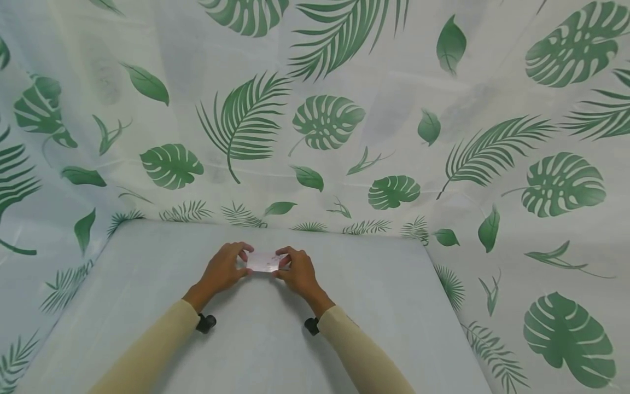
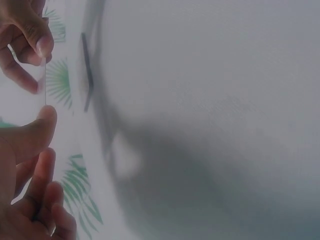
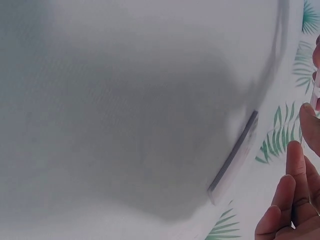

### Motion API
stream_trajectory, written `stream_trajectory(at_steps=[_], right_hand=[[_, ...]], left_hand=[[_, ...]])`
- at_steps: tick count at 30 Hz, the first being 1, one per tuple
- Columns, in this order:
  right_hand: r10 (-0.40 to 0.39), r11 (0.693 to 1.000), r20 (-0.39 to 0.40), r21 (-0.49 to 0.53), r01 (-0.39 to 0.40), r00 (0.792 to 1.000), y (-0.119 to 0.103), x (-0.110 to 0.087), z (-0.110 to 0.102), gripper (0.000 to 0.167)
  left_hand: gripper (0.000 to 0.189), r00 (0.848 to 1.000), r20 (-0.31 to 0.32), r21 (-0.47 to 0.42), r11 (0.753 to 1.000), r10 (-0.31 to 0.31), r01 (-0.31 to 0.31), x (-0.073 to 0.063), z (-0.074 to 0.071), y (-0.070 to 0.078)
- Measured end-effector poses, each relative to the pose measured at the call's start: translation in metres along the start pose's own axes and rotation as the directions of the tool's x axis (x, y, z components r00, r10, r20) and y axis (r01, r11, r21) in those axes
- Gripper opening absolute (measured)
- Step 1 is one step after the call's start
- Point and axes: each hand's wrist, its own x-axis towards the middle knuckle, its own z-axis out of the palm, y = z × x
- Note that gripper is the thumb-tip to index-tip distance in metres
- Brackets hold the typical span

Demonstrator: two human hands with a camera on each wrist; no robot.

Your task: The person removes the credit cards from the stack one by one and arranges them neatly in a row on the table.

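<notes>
Between both hands stretches a small, thin, see-through sheet (image 1: 262,262), pale pinkish in the head view and almost edge-on in the left wrist view. My left hand (image 1: 223,268) pinches its left end between thumb and fingers. The right hand (image 1: 299,272) pinches the opposite end. In the left wrist view, the left hand (image 2: 32,170) is below and the right hand (image 2: 25,37) above. A flat rectangular thing with a dark edge (image 2: 87,75) lies on the table beyond the hands; the right wrist view shows this flat thing (image 3: 234,157) with a pale top.
The white table (image 1: 266,339) reaches back to a hanging white sheet with green leaf prints (image 1: 325,123), which also closes off both sides. Dark wrist cameras sit at the left cuff (image 1: 206,323) and right cuff (image 1: 312,326). Shadows of the arms fall on the table.
</notes>
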Motion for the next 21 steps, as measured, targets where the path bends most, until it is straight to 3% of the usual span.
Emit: stream_trajectory(at_steps=[21], right_hand=[[-0.026, 0.999, 0.031, 0.028, 0.025, 0.999, -0.024, -0.014, 0.013, 0.051]], left_hand=[[0.056, 1.0, -0.014, 0.022, 1.0, -0.005, 0.006, -0.025, -0.021, -0.013]])
